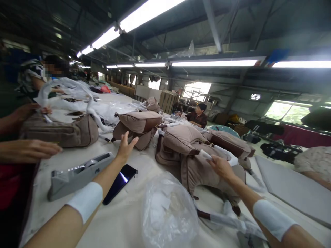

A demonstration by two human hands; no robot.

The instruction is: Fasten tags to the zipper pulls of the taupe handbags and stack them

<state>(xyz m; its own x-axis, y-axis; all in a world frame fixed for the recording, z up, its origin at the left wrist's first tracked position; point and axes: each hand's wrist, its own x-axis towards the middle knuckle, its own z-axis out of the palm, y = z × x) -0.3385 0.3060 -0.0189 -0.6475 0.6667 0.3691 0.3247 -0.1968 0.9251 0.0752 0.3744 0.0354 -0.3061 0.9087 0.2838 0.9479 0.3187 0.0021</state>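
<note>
My left hand (126, 147) is stretched out with fingers spread, close to a taupe handbag (138, 127) standing on the white table (124, 217). It holds nothing. My right hand (221, 166) is closed on a white paper wrap (214, 154) that sits on a second taupe bag (196, 155) lying nearer to me. Both of my wrists wear white bands.
A grey tape dispenser (77, 174) and a black phone (119, 182) lie under my left arm. A crumpled clear plastic bag (168, 210) sits in front. Another person's hands (28, 150) work a bag (59, 131) at left. More bags, white wrapping and seated people are beyond.
</note>
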